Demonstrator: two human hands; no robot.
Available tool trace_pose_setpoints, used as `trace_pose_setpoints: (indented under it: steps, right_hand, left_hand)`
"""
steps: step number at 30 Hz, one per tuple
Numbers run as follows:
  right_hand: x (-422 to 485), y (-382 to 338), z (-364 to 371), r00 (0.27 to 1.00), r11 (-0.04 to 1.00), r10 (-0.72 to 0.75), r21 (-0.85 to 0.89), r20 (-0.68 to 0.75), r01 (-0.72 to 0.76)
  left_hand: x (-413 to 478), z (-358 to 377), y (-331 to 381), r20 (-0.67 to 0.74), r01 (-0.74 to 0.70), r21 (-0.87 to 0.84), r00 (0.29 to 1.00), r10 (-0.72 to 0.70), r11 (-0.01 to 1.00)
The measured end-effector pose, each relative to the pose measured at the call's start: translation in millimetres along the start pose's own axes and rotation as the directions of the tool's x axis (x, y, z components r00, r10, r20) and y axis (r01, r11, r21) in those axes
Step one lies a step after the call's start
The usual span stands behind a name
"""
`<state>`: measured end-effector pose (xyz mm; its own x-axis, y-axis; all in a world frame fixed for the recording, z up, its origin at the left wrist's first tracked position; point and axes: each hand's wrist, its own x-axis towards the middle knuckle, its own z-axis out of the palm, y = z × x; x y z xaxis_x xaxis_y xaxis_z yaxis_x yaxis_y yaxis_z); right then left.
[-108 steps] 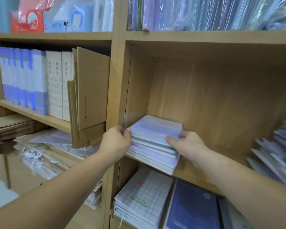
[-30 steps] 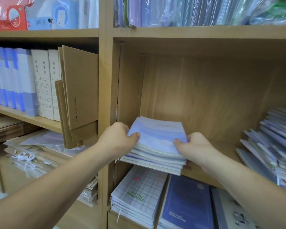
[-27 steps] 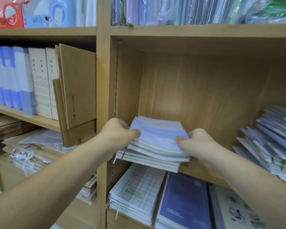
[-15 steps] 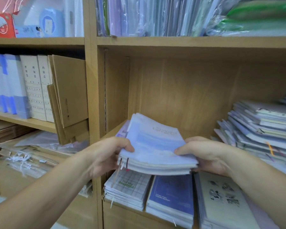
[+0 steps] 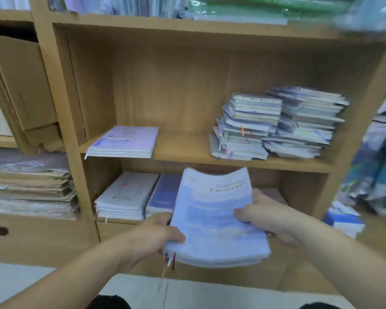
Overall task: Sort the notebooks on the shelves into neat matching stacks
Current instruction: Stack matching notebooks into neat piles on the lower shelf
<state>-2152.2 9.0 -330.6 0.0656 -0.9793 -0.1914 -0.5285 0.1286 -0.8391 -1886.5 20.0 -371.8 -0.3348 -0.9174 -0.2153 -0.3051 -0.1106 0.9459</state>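
- Notebooks first: a bundle of pale blue soft-cover notebooks [image 5: 216,219] is up in the air, clear of the light wooden shelf unit [image 5: 60,108]. It hangs in front of the lower compartment and touches no board.
- The left hand [image 5: 156,235] clamps the near left corner, thumb over the top cover and fingers curled underneath. The right hand [image 5: 261,217] pinches the right edge the same way.
- Opposite sides, and that looks deliberate: the covers are floppy and the far end bows upward. A one-sided hold would likely let the bundle fan out.
- Thin ribbon bookmarks [image 5: 171,262] dangle from the near left corner, free to snag on something.
- On the middle shelf board [image 5: 183,148], far left, sits a short lilac-covered stack [image 5: 125,141]. It's squared up and reads as a finished sort.
- At the right end of that board, a ragged mixed-colour pile [image 5: 243,130] sits hard against a taller ragged pile [image 5: 305,121], edges jutting every way. Plenty of sorting left there, I'd say.
- Below, a white grid-patterned stack [image 5: 125,195] lies just beside a dark blue stack [image 5: 163,192], which the bundle partly hides.
- The bare board between the lilac stack and the ragged piles looks the natural landing spot. Where this bundle is headed, I can't tell.
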Motion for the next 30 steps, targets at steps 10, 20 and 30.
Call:
trace_pose_setpoints:
  steps: [10,20,30]
  right_hand:
    - [5,101,-65,0.955,0.998,0.053,0.057,-0.291,-0.038]
    - [145,149,-144,0.871,0.967,0.168,-0.094,-0.462,-0.237]
    - [213,167,-156,0.871,0.987,0.138,-0.013,-0.472,-0.163]
  left_hand:
    - [116,103,-13,0.142,0.054,-0.015,0.989,-0.051,0.998]
    - [268,163,-6,0.038,0.025,0.034,0.999,-0.027,0.999]
    - [326,150,3,-0.064,-0.026,0.093,0.997,0.032,0.995]
